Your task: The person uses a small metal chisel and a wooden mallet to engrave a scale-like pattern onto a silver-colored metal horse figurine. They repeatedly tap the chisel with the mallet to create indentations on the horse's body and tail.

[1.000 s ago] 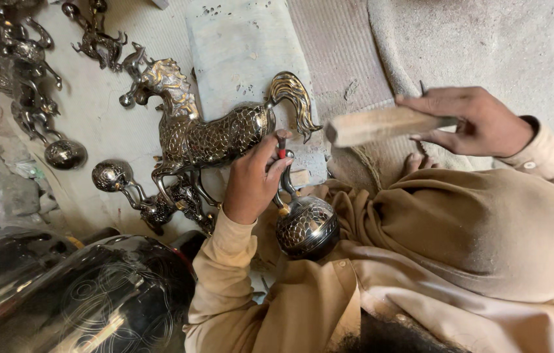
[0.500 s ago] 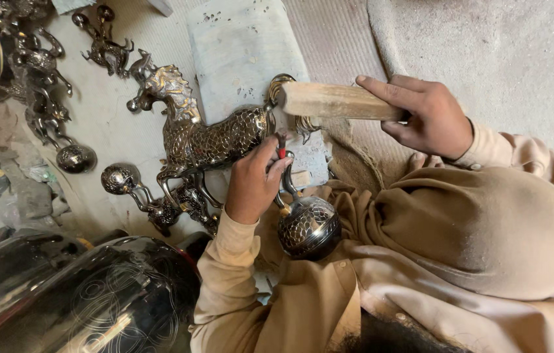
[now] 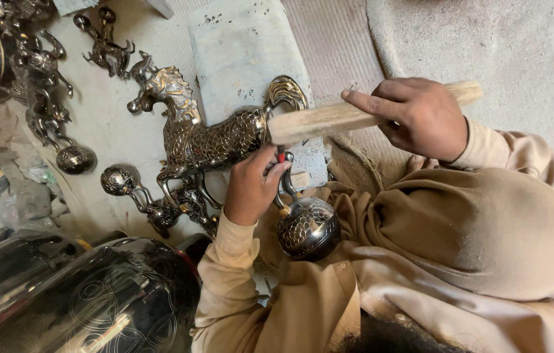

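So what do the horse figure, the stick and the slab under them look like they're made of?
Horse figure: apparently polished metal, silvery with brassy tints; it reflects light and carries an engraved scale pattern.
Stick in the right hand: pale bare wood, matte, with visible grain.
Slab: probably stone or concrete; grey, dull, pitted and chipped.

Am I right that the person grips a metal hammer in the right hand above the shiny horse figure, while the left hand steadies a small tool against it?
Not quite: the head view shows the right hand gripping a pale wooden stick, not a metal hammer. The rest holds: it is above the shiny horse figure, and the left hand steadies a small tool against it.
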